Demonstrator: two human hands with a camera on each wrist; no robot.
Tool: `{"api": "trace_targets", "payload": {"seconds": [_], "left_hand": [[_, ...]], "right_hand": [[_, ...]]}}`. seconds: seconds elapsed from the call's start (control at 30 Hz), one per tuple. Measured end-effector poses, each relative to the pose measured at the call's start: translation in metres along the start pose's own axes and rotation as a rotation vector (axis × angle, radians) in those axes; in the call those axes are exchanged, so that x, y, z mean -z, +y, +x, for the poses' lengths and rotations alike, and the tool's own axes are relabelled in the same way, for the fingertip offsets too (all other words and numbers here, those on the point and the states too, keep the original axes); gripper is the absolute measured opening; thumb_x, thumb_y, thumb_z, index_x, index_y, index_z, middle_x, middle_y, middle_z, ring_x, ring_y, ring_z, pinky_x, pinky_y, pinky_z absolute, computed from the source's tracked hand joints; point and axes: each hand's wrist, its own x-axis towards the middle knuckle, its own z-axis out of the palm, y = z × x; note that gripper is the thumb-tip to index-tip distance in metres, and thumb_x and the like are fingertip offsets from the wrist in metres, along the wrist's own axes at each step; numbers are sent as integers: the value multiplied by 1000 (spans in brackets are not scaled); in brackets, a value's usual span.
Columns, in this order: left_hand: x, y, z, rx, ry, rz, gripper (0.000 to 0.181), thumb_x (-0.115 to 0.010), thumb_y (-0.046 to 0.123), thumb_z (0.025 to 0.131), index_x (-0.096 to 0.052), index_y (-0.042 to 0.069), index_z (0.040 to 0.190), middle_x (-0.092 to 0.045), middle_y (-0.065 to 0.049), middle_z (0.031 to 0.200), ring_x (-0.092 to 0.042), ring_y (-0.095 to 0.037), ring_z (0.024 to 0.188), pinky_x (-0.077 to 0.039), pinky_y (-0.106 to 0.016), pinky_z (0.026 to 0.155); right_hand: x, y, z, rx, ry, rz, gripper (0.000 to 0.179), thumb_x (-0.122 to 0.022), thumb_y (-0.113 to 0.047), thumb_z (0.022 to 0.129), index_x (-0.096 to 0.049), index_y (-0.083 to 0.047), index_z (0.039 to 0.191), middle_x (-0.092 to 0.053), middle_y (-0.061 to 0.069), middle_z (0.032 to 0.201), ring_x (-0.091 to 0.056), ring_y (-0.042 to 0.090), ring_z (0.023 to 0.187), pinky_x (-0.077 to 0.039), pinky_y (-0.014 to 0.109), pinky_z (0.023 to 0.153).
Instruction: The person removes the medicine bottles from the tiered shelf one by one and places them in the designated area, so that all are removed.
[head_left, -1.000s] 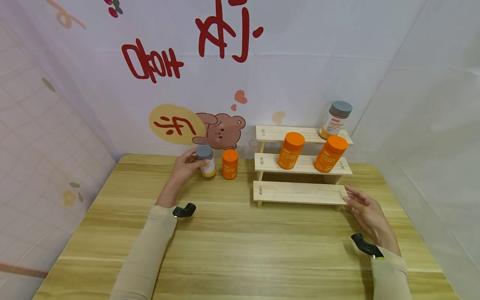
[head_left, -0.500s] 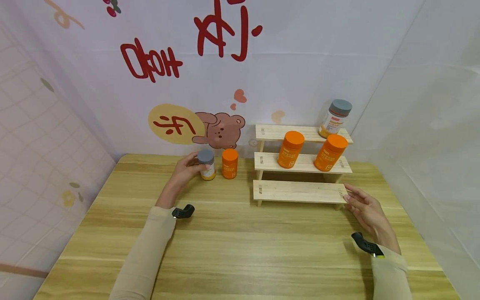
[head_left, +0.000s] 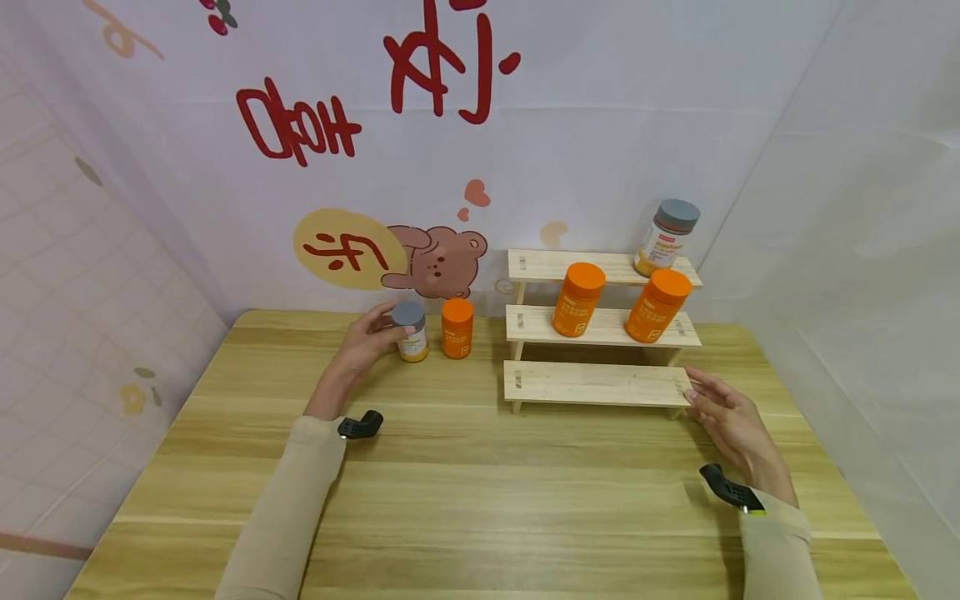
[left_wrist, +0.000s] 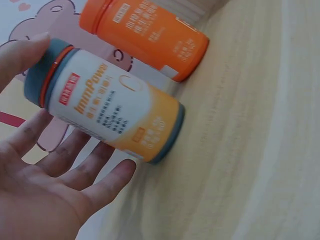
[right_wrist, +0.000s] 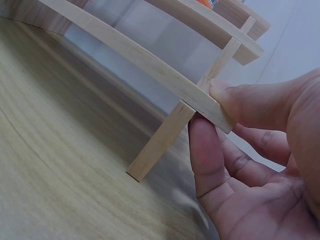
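My left hand [head_left: 369, 340] holds a supplement bottle [head_left: 411, 342] with a grey cap and a white-and-yellow label, upright at the back left of the table. The left wrist view has the thumb against the cap of this bottle [left_wrist: 115, 102], with the other fingers along its far side. Just right of it stands an orange bottle [head_left: 457, 330]. My right hand [head_left: 731, 421] grips the right end of the lowest board on a three-step wooden rack [head_left: 592, 383]. Up close, thumb and finger pinch that board [right_wrist: 150, 70] beside its leg.
Two orange bottles [head_left: 578, 302] [head_left: 657, 307] stand on the rack's middle step. Another grey-capped bottle [head_left: 664, 240] is at the right of the top step. A printed white cloth [head_left: 600, 125] hangs behind the wooden table [head_left: 525, 500].
My left hand has lowered the grey-capped bottle slightly, down to the table beside the orange one. The right hand keeps its grip on the rack, which stays in place.
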Motion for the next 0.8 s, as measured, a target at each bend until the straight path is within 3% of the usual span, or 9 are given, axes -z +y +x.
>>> {"api": "trace_targets", "payload": {"seconds": [0.17,0.5,0.8], "left_hand": [[3,11,-3,-73,26,7,61,-72,23,98,-48,15,154,-52,-18,149,-55,-17,125,-47,-50,113],[1,40,-9,-199,46,-7,59,-69,31,99,-50,10,150,-56,-17,148,-59,-9,123,-50,-31,108],[-7,67,-14,-282,59,66,56,-69,36,99,-53,16,149,-57,-17,146,-59,-12,129,-41,-41,119]], "right_hand": [[-2,-2,-2,3,3,-2,56,-60,-11,104,-42,-12,157,-59,-11,118,-58,3,99,-56,19,82],[-3,-2,-3,2,8,9,56,-60,-11,104,-42,-13,157,-60,-12,118,-58,4,100,-56,20,82],[-1,-1,-1,3,2,18,56,-61,-12,103,-43,-13,156,-60,-11,119,-59,3,100,-56,18,82]]}}
